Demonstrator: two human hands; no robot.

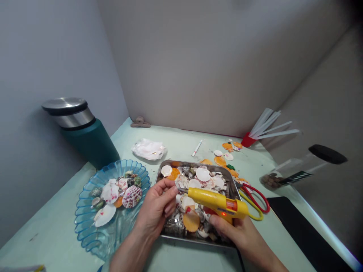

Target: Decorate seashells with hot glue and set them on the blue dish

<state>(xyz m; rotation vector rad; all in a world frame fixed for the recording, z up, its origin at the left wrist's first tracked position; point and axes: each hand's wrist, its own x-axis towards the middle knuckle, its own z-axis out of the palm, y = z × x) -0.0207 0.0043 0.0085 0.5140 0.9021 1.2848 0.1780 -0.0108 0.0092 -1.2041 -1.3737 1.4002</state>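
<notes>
Passable at rear over the counter (180,145), between the white packet (149,150) and the white stick (197,148). Pinched between the metal tray (195,241) and the blue dish (82,206), and crossed there by the left hand (159,204). Blocked at far left by the tall teal bottle (87,140). Barred above the tray by the yellow glue gun (208,198), gripped in the right hand (235,229). Obstructed right of the tray by scissors (246,186), farther out by the clear jar (292,168) and the black slab (309,231). Open before the tray, between the forearms (130,247).

The pale green table (51,223) bears a metal tray (195,242), blue dish (80,215), teal bottle (90,143) and scissors (266,199).
</notes>
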